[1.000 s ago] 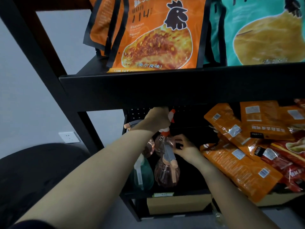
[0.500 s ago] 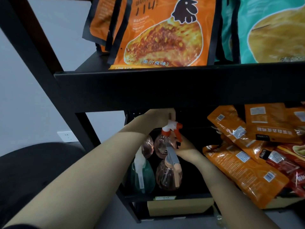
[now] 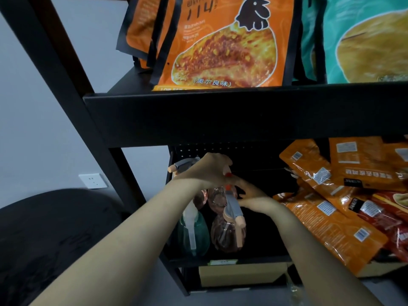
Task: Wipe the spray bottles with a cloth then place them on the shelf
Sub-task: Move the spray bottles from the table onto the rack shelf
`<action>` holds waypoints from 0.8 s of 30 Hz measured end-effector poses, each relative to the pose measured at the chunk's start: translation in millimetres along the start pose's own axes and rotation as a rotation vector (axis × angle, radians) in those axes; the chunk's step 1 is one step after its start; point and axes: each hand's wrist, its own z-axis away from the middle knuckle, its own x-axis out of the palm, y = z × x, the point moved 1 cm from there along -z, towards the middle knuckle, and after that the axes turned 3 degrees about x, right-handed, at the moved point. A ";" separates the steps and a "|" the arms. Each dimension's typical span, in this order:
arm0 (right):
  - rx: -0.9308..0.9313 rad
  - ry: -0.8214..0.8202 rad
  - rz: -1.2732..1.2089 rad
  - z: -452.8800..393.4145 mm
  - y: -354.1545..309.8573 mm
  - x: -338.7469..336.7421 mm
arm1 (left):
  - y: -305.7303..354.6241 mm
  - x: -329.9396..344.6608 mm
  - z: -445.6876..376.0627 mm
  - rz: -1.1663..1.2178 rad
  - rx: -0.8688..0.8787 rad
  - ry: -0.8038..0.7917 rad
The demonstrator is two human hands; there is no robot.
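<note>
Two bare forearms are seen, uncovered from elbow to wrist. The left hand (image 3: 210,170) and the right hand (image 3: 254,195) are bare as well; no glove, ring, watch or band is worn on either. A small strip of dark fabric, perhaps a sleeve edge, is glimpsed at the bottom left corner, far back from the left hand along the arm. Fingernail detail cannot be made out.

Head camera looks down and forward, close to the black shelf (image 3: 242,115).
</note>
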 end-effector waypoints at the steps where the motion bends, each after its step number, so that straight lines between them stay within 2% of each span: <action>1: 0.011 -0.013 -0.021 0.6 -1.7 0.6 | -1.0 -0.1 0.8 -0.017 0.000 -0.006; 5: 0.021 0.084 -0.045 -1.0 7.2 5.9 | -1.7 0.5 4.4 -0.017 -0.010 -0.021; 8: 0.019 0.080 -0.052 0.3 7.3 8.8 | 0.2 2.1 8.0 0.036 -0.034 -0.029; 10: 0.013 0.070 -0.062 2.6 4.7 7.6 | -3.2 2.2 9.4 0.064 -0.116 0.081; 13: -0.007 0.165 -0.155 11.1 1.1 3.5 | -15.7 -4.7 12.4 -0.164 -0.274 0.379; 15: -0.029 0.201 -0.164 18.7 0.3 5.7 | -22.0 -8.0 16.8 -0.264 -0.390 0.363; 17: -0.034 0.191 -0.113 25.6 1.1 11.0 | -22.9 -10.3 21.4 -0.254 -0.462 0.311; 24: -0.026 0.181 -0.012 36.6 -4.5 15.1 | -23.5 -22.8 22.6 -0.313 -0.476 0.287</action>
